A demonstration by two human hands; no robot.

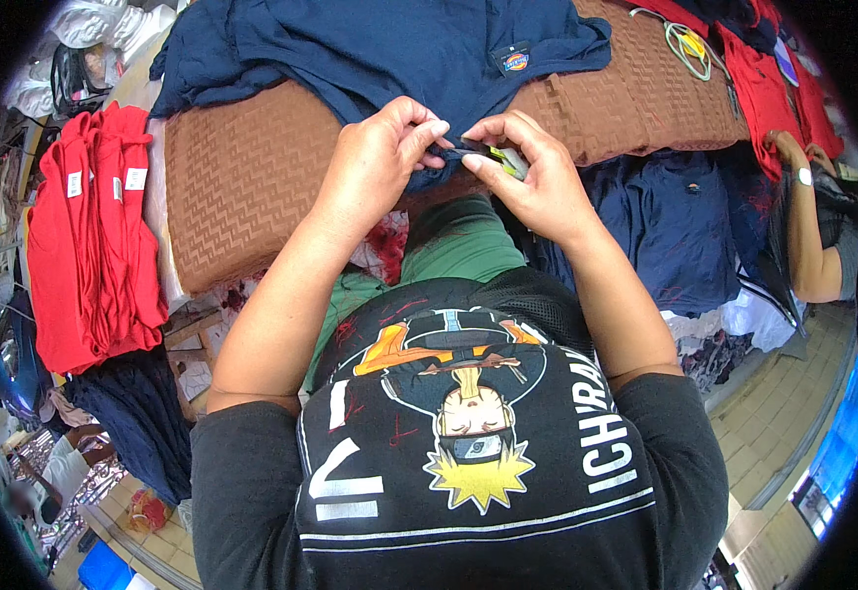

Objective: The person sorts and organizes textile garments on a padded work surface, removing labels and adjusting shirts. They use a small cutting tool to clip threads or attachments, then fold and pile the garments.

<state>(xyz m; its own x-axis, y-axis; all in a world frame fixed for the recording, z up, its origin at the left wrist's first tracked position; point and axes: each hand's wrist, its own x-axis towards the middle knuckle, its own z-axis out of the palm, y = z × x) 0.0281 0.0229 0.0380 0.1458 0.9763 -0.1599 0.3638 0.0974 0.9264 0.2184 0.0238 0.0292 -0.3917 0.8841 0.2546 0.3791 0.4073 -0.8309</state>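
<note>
A navy blue garment [350, 54] with a small label near its collar is draped over a brown patterned cushion, its near edge hanging toward my lap. My left hand [375, 152] pinches that near edge between thumb and fingers. Close beside it, my right hand [542, 182] is closed on a small yellow-and-dark tool, which looks like thread snips [510, 160]. The tool's dark tip points left and meets the cloth at my left fingertips. My fingers partly hide both the tip and the pinched cloth.
Red folded garments [94, 236] hang left of the brown cushion [242, 187]. More navy garments [655, 231] lie to the right. A pale looped cord [689, 49] rests at the far right of the cushion. Another person's arm [807, 226] reaches toward red cloth there.
</note>
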